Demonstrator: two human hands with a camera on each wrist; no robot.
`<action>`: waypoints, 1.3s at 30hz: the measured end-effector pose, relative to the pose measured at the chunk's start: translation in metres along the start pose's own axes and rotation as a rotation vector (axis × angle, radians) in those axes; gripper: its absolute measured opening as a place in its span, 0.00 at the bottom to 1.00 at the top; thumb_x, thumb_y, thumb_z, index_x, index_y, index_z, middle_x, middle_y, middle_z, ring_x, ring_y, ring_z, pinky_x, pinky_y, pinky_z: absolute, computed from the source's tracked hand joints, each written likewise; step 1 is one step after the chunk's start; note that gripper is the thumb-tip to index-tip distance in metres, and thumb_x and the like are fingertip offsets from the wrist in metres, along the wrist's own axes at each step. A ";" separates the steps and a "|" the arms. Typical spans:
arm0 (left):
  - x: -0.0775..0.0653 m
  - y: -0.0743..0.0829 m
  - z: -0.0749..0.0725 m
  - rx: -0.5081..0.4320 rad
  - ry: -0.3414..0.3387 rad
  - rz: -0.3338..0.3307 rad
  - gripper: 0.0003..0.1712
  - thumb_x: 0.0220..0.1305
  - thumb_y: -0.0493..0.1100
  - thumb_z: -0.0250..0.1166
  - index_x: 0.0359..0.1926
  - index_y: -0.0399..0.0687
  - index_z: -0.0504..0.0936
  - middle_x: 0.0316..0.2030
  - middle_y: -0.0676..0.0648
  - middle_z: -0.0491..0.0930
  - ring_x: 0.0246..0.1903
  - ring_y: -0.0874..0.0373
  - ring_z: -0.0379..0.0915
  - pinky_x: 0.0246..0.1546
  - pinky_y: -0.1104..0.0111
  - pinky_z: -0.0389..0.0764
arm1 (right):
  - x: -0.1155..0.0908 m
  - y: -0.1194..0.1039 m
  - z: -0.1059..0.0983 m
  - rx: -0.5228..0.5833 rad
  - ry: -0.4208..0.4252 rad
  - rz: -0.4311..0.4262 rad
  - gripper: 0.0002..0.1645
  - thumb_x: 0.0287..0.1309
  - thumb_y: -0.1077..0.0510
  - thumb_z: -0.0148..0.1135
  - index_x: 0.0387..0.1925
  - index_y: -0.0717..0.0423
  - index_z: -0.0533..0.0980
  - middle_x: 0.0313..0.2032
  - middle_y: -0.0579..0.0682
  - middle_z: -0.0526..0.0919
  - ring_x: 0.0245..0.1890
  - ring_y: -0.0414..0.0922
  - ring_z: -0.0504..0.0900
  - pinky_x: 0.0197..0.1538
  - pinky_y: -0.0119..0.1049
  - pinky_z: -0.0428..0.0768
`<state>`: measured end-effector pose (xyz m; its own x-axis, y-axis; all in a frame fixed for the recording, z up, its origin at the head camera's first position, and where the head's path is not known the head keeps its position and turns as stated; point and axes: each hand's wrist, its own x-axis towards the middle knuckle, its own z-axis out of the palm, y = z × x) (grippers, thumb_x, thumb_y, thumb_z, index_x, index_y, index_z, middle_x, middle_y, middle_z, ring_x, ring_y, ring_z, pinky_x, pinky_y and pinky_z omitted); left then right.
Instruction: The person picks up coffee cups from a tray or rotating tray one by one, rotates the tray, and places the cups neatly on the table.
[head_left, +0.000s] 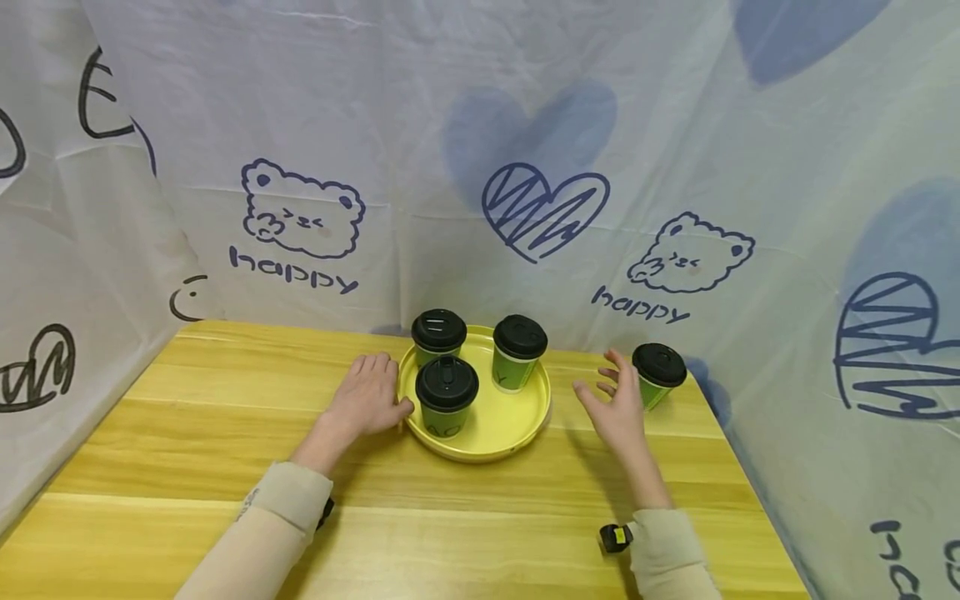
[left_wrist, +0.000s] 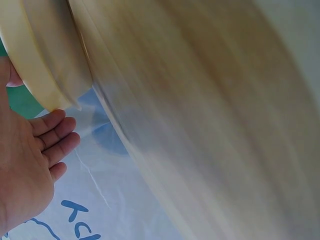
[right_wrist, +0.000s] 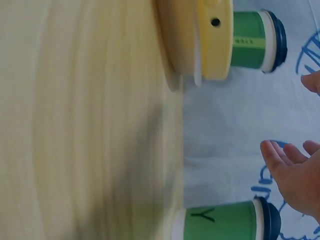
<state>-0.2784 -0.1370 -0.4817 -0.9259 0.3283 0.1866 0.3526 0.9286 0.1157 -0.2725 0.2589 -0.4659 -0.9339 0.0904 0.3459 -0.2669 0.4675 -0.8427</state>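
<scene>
A round, smooth yellow tray [head_left: 498, 433] lies on the wood-grained tabletop [head_left: 450, 533], carrying three black-lidded cups [head_left: 447, 393]. At its nine o'clock, the left hand [head_left: 363, 396] pinches the rim, thumb over it. Toward three o'clock, after a gap, the right hand [head_left: 624, 412] is wide, holding nothing, just beside a fourth cup [head_left: 658, 379], near the back edge.

Yellow tray [head_left: 498, 427], three lidded green cups [head_left: 513, 369] upright inside, fourth cup [head_left: 660, 368] apart

Curtained nook: printed cloth [head_left: 420, 100] around wood-grain table [head_left: 450, 533]
</scene>
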 end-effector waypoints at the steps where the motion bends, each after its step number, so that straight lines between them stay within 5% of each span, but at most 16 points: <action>1: 0.000 0.000 0.000 0.001 -0.003 -0.001 0.31 0.61 0.59 0.63 0.48 0.34 0.72 0.44 0.38 0.71 0.51 0.39 0.68 0.65 0.48 0.66 | -0.001 0.000 0.003 0.008 -0.016 0.006 0.48 0.63 0.61 0.70 0.77 0.61 0.56 0.71 0.61 0.62 0.67 0.59 0.69 0.68 0.53 0.74; 14: -0.001 0.002 -0.001 -0.009 -0.019 -0.004 0.32 0.62 0.58 0.62 0.49 0.32 0.72 0.47 0.37 0.71 0.54 0.37 0.67 0.67 0.46 0.64 | -0.009 0.000 0.034 -0.108 -0.197 0.109 0.43 0.63 0.61 0.68 0.75 0.67 0.60 0.68 0.65 0.66 0.58 0.59 0.77 0.60 0.51 0.81; 26: 0.001 0.001 -0.003 -0.037 -0.049 -0.008 0.32 0.63 0.58 0.62 0.51 0.32 0.72 0.47 0.36 0.71 0.54 0.37 0.67 0.68 0.46 0.64 | -0.012 -0.006 0.047 -0.109 -0.250 0.177 0.31 0.66 0.65 0.62 0.69 0.69 0.70 0.63 0.65 0.76 0.54 0.56 0.81 0.47 0.40 0.83; 31: 0.004 -0.005 -0.009 -0.176 -0.079 -0.051 0.33 0.67 0.55 0.62 0.56 0.27 0.73 0.51 0.33 0.73 0.56 0.34 0.69 0.67 0.42 0.65 | -0.012 -0.007 0.048 -0.105 -0.240 0.211 0.30 0.66 0.66 0.62 0.68 0.70 0.71 0.57 0.66 0.80 0.51 0.55 0.82 0.43 0.36 0.82; 39: -0.002 -0.006 -0.023 -0.512 -0.007 -0.210 0.32 0.70 0.49 0.58 0.62 0.23 0.72 0.58 0.29 0.74 0.61 0.33 0.69 0.67 0.39 0.62 | -0.014 -0.009 0.049 -0.109 -0.230 0.233 0.30 0.67 0.66 0.61 0.68 0.70 0.71 0.53 0.66 0.81 0.50 0.55 0.82 0.42 0.35 0.81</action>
<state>-0.2753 -0.1469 -0.4599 -0.9837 0.1476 0.1025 0.1794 0.7721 0.6097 -0.2690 0.2100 -0.4831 -0.9993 0.0109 0.0363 -0.0243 0.5502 -0.8346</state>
